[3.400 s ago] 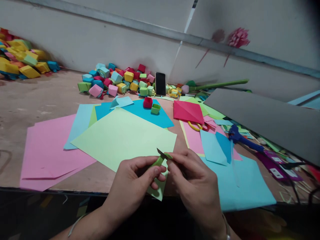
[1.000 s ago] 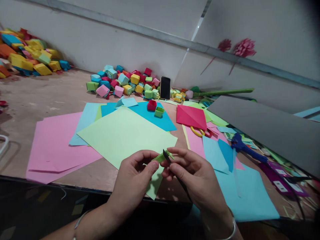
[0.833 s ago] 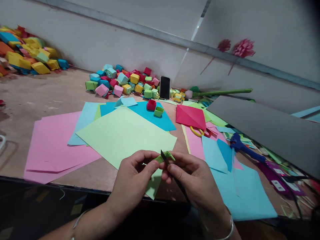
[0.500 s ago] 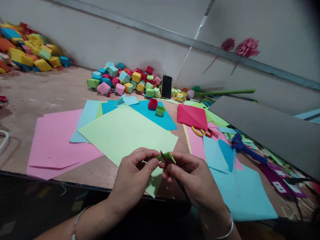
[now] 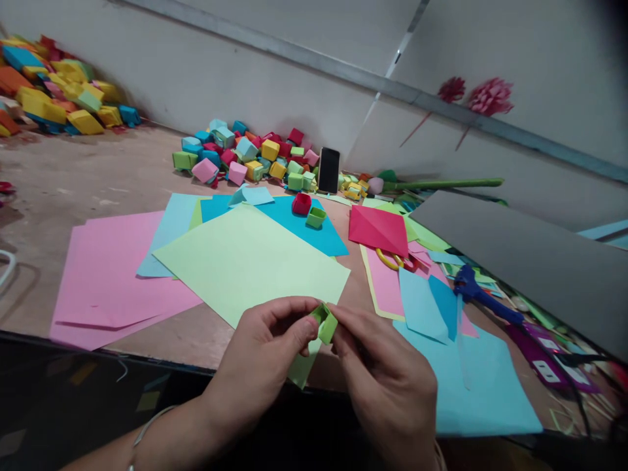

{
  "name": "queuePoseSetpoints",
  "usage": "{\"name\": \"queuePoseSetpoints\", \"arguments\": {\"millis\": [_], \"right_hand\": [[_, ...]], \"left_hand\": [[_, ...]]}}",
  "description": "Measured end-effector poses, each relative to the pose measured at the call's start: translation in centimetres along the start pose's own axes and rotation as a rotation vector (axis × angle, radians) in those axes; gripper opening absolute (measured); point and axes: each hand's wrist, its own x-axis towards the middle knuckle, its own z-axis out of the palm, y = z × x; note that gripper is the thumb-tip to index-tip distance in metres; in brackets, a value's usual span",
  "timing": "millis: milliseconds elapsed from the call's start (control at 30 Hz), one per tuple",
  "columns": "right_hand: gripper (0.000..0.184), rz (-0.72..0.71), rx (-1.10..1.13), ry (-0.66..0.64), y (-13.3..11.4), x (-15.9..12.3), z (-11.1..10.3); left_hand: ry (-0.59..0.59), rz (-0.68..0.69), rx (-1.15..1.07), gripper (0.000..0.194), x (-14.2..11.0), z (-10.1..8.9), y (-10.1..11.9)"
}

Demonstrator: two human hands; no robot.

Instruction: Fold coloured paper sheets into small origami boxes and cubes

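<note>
A small green folded paper box [image 5: 326, 324] is held up between my two hands, above the front edge of the table. My left hand [image 5: 275, 347] pinches its left side between thumb and fingers. From the right, my right hand [image 5: 385, 376] has its fingers closed on the box's other side. The box's opening is partly visible. Whether the right palm also holds a dark tool is hidden. Just behind the hands lies a large pale green paper sheet [image 5: 250, 261]. Beyond it, a small red paper box [image 5: 301, 203] and another green paper box [image 5: 315, 218] sit on blue paper [image 5: 324, 241].
Pink sheets [image 5: 118, 275] lie left; light blue paper [image 5: 481, 379] lies right. A blue glue gun [image 5: 483, 297] and yellow-handled scissors [image 5: 390, 260] are among the papers. Behind stand a phone [image 5: 328, 170] and piled paper boxes [image 5: 245, 150]. A grey panel [image 5: 530, 255] slants at right.
The dark pointed blade seen at the green paper in my right hand is out of sight. The green piece has turned and its opening shows. My right hand has rolled over, back upward.
</note>
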Motion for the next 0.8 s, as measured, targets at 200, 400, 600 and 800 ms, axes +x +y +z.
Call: {"name": "queuePoseSetpoints", "arguments": {"millis": [200, 400, 600, 800], "right_hand": [[0.041, -0.318, -0.302, 0.120, 0.7, -1.3, 1.2], [0.031, -0.241, -0.202, 0.063, 0.6, -0.9, 1.1], [0.014, 0.364, 0.255, -0.262, -0.6, 0.6, -0.7], [0.017, 0.390, 0.261, -0.317, -1.0, 1.4, -1.1]], "left_hand": [[-0.021, -0.025, -0.152, 0.032, -0.2, -0.1, -0.3], [0.051, 0.065, 0.046, 0.013, 0.0, -0.1, -0.8], [0.057, 0.174, 0.140, 0.033, 0.0, -0.3, -0.9], [-0.008, 0.197, 0.156, 0.035, -0.3, -0.4, -0.3]]}}
